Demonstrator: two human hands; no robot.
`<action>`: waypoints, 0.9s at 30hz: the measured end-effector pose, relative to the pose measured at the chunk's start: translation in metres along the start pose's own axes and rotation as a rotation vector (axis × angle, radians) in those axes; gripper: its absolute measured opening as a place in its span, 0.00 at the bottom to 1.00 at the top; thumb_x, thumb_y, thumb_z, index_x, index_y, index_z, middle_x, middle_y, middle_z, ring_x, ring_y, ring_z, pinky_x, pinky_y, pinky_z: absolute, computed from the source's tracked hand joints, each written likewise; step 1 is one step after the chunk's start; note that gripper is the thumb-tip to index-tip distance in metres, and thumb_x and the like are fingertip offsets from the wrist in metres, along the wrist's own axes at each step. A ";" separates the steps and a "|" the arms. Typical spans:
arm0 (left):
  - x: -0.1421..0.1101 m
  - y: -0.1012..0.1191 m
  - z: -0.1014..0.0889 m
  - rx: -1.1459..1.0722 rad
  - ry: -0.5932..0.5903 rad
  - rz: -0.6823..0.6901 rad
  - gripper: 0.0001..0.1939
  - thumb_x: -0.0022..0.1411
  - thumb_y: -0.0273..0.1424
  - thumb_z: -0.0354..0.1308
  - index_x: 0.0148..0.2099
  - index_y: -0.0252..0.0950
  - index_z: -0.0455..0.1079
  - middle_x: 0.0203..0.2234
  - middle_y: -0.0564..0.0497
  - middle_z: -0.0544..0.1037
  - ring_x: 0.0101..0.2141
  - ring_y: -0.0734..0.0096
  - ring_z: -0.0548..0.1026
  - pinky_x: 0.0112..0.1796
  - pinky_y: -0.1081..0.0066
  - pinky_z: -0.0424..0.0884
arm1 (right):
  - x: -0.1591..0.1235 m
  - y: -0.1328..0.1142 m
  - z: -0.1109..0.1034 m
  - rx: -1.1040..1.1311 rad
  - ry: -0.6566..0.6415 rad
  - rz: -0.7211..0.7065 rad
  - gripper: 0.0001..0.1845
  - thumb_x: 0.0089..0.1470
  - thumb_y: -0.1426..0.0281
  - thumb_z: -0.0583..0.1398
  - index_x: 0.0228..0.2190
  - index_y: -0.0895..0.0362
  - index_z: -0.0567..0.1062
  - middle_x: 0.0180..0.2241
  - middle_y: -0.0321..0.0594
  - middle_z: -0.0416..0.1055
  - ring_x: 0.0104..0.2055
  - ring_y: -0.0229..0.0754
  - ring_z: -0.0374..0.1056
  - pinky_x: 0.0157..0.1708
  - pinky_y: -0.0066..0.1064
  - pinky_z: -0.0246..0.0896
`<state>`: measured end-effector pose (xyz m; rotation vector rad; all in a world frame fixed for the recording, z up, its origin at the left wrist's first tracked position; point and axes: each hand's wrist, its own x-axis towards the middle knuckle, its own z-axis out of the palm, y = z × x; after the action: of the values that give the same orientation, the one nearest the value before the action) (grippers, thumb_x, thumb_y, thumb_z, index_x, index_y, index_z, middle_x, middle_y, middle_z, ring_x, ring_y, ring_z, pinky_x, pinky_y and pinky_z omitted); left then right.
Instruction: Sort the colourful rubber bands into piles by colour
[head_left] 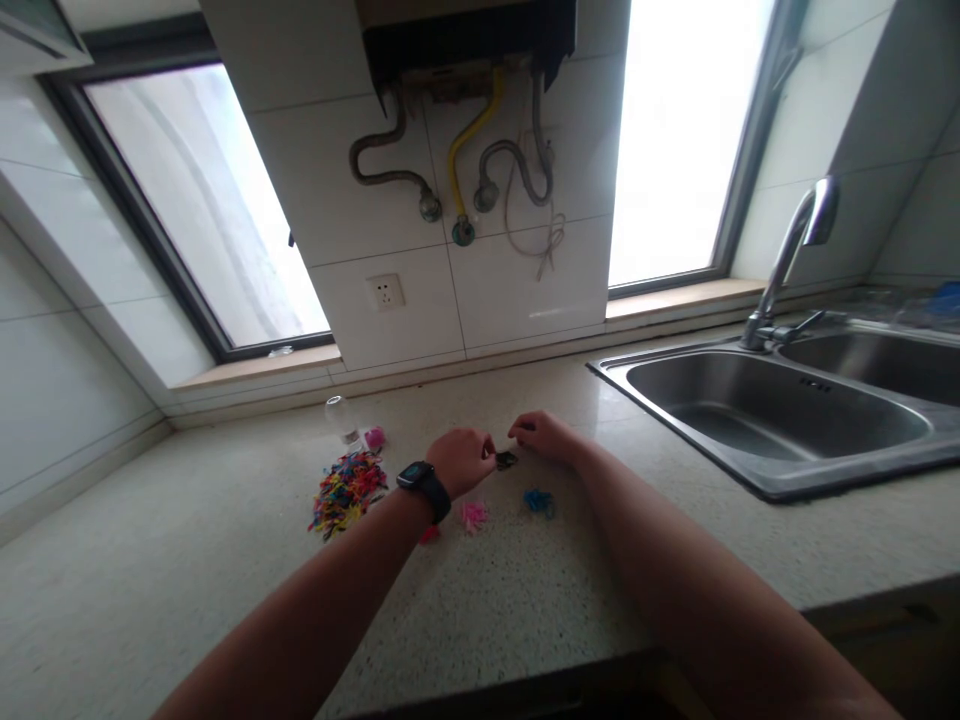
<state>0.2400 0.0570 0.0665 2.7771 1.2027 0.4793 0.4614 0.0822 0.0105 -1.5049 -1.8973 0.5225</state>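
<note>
My left hand [459, 458], with a black watch [424, 486] on its wrist, is closed in a pinch beside a small dark pile [507, 460] on the counter. Whatever its fingertips hold is too small to make out. On the other side of that pile, my right hand [549, 438] has its fingers curled together, their contents hidden. Nearer to me lie a pink pile [473, 516] and a blue pile [538, 502] of thin bits resembling rubber bands. A red pile [430, 534] is partly covered by my left wrist. Further left spreads a large multicoloured heap [347, 493].
Behind the heap, a clear bottle [341, 420] stands near a pink cap [374, 437]. A steel sink [765, 480] with a faucet [787, 265] occupies the right side. The tiled wall, with an outlet [385, 291] and hoses, bounds the speckled counter [480, 610].
</note>
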 end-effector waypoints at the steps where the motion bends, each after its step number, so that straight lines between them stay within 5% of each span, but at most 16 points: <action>1: 0.003 0.001 0.003 0.002 -0.009 -0.004 0.10 0.58 0.33 0.56 0.36 0.37 0.78 0.30 0.47 0.80 0.32 0.66 0.76 0.35 0.69 0.68 | 0.000 0.001 0.000 0.009 0.001 -0.003 0.14 0.54 0.64 0.58 0.33 0.58 0.82 0.28 0.39 0.78 0.30 0.39 0.69 0.31 0.28 0.59; 9: 0.000 0.000 -0.005 -0.047 -0.036 -0.008 0.11 0.61 0.33 0.54 0.39 0.37 0.77 0.31 0.47 0.79 0.34 0.66 0.75 0.39 0.68 0.68 | 0.002 0.004 0.000 0.080 0.009 0.024 0.15 0.54 0.64 0.58 0.35 0.59 0.81 0.28 0.40 0.78 0.30 0.39 0.69 0.31 0.28 0.59; 17: -0.096 0.023 -0.024 -0.315 -0.113 0.060 0.09 0.63 0.30 0.54 0.41 0.38 0.74 0.30 0.51 0.77 0.31 0.72 0.72 0.35 0.73 0.65 | 0.002 0.011 0.006 0.071 0.021 0.014 0.15 0.56 0.63 0.57 0.35 0.58 0.81 0.28 0.39 0.77 0.29 0.37 0.68 0.29 0.27 0.56; 22: -0.146 0.015 0.008 -0.480 -0.255 0.267 0.11 0.57 0.24 0.58 0.42 0.39 0.75 0.25 0.55 0.79 0.26 0.77 0.74 0.30 0.79 0.65 | 0.000 0.007 0.002 0.028 0.005 0.015 0.14 0.56 0.64 0.57 0.34 0.57 0.81 0.29 0.39 0.77 0.30 0.38 0.68 0.31 0.27 0.57; 27: -0.160 0.000 0.042 -0.477 -0.131 0.418 0.04 0.61 0.31 0.60 0.39 0.42 0.76 0.24 0.57 0.80 0.26 0.76 0.77 0.28 0.78 0.63 | 0.000 0.004 -0.001 0.017 -0.030 0.045 0.15 0.57 0.62 0.57 0.35 0.57 0.80 0.30 0.39 0.77 0.32 0.39 0.69 0.33 0.28 0.59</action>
<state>0.1505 -0.0567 -0.0136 2.5701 0.4010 0.5189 0.4650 0.0835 0.0085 -1.5401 -1.8807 0.5835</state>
